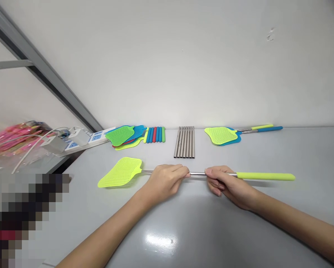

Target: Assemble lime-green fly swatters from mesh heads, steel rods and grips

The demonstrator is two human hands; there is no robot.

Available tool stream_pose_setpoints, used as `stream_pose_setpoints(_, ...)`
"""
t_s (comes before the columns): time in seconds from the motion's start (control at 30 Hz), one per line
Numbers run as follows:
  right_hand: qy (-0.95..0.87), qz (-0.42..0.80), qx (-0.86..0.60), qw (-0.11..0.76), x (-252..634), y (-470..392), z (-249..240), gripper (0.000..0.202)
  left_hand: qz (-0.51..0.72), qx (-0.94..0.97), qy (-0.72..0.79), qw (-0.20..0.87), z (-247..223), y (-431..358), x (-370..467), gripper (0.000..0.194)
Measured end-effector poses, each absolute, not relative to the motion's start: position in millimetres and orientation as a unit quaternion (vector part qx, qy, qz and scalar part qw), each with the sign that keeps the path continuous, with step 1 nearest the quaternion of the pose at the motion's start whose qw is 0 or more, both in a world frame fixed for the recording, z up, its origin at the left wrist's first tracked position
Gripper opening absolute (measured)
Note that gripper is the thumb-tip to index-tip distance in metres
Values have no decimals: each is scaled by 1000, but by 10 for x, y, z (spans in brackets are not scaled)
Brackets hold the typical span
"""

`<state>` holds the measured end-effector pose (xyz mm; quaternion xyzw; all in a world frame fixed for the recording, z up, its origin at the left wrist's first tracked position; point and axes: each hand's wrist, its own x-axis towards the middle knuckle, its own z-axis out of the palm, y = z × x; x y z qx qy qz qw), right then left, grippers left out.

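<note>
Grey surface (239,223) against a white wall, head view only. Yellow fly swatter (122,173) lies flat near the front edge, mesh head left, grip right. Left hand (167,180) and right hand (228,184) each have fingers pinched on its thin metal shaft, hands just apart. Looks light; mesh floppy, shaft stiff but slippery, so the foam grip is the better hold. Behind: spare metal rods (185,141), coloured grips (155,134), loose mesh heads (123,136).

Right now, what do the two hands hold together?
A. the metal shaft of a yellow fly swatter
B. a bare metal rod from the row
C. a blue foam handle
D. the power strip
A: the left hand and right hand both grip the metal shaft of the yellow fly swatter.
</note>
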<state>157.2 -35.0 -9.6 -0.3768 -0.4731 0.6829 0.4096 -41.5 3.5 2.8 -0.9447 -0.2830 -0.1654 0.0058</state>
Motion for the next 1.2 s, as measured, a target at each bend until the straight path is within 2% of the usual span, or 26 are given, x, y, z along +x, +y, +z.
stream_pose_setpoints(1.2, -401, 720, -372, 427, 1612, -336, -97, 38, -200, -942, -233, 139, 37, 302, -679, 19)
